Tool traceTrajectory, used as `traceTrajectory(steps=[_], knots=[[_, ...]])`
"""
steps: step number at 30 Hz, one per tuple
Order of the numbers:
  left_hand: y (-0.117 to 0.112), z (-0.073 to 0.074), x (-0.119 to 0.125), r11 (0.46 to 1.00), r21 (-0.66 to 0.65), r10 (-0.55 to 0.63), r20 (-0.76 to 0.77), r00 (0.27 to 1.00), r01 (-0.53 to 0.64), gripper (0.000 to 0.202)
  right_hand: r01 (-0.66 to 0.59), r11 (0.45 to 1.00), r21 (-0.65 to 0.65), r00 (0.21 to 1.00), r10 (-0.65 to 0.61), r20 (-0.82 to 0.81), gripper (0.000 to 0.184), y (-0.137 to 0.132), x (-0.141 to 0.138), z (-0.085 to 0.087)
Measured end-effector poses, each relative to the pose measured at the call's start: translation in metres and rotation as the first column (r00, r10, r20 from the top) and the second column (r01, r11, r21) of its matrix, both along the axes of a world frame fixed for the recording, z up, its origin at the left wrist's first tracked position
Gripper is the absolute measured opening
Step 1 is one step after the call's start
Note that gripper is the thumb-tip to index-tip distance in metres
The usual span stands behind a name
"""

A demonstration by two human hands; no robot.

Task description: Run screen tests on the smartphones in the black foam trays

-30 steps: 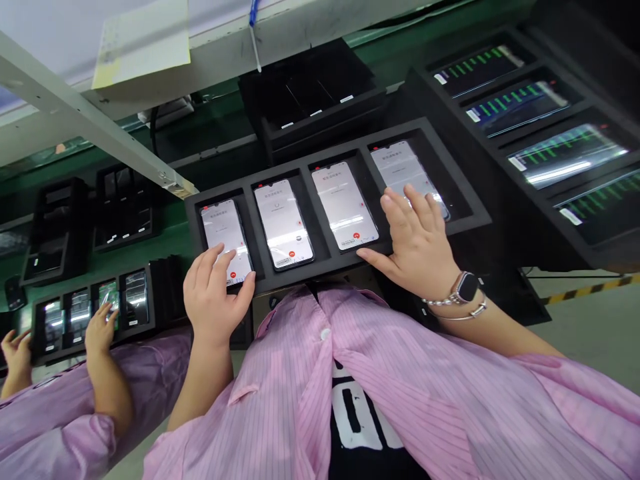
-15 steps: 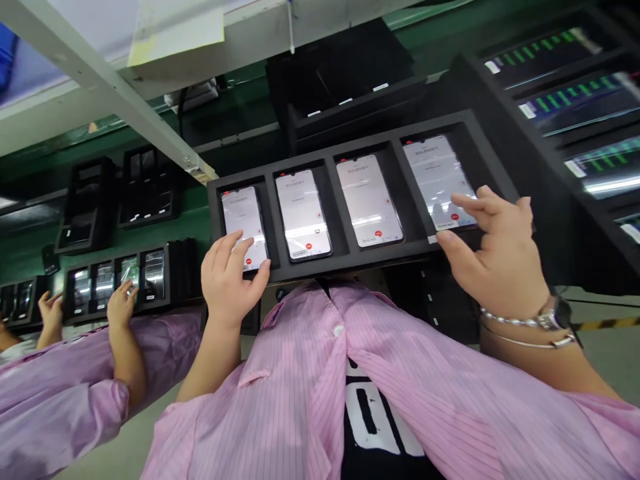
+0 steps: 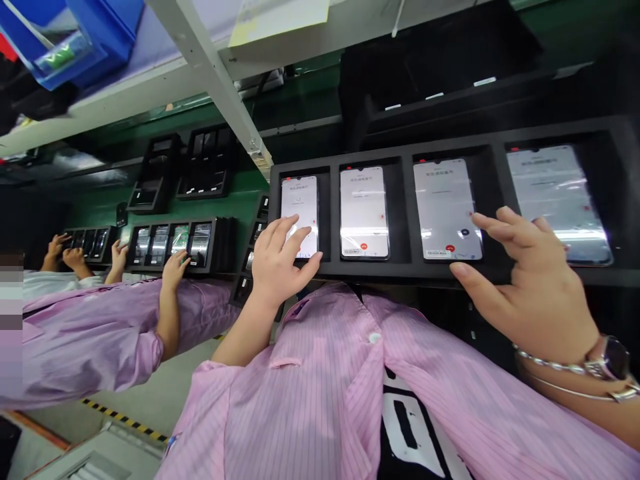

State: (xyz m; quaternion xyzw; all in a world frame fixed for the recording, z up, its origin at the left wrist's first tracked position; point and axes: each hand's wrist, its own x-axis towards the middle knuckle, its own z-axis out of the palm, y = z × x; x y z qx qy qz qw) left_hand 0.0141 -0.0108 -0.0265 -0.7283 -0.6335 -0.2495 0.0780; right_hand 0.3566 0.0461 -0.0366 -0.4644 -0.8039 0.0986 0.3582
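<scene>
Spanning left to right just beyond the pink shirt, the black tray holds four phones, one per compartment, screens up. Tray long axis: across the body. Phone long axes: near to far, notched ends away from the wearer; phone 4 leans clearly, top to the left.

Right hand, watch at wrist: fingers bent and partly spread, thumb well away from index. Thumb tip by the tray's near rim; index tip at right edge of phone 3; contact cannot be told. Left hand: fingers loosely spread, tips over lower part of phone 1; touch likewise unclear. Phone 2 lies between the hands, red button toward its near end.

Left side: co-worker's hand at a second tray. Farther, dark trays on the green bench; blue bin, upper left.
</scene>
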Motion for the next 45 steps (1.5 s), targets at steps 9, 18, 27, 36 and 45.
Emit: traceTrajectory(steps=[9, 18, 27, 36, 45], knots=[[0.001, 0.005, 0.000, 0.999, -0.047, 0.011, 0.009, 1.000, -0.010, 0.041, 0.133, 0.988, 0.079, 0.977, -0.117, -0.178, 0.074, 0.010, 0.017, 0.005], [0.034, 0.035, 0.043, 0.967, -0.152, -0.216, -0.053, 0.975, 0.205, 0.055, 0.355, 0.929, 0.107, 0.934, -0.349, -0.070, 0.080, 0.052, 0.073, -0.006], [0.087, 0.021, -0.035, 0.920, -0.335, 0.243, 0.087, 0.966, -0.201, 0.078, 0.423, 0.898, -0.122, 0.874, -0.440, -0.207, 0.085, 0.077, 0.086, -0.023], [0.080, 0.020, -0.035, 0.884, -0.420, 0.318, 0.221, 0.922, -0.204, 0.077, 0.497, 0.866, -0.061, 0.866, -0.490, 0.104, 0.104, 0.075, 0.079, -0.027], [0.079, 0.031, -0.036, 0.837, -0.519, 0.331, 0.223, 0.917, -0.176, 0.076, 0.595, 0.730, -0.336, 0.802, -0.565, 0.194, 0.096, 0.072, 0.054, 0.000]])
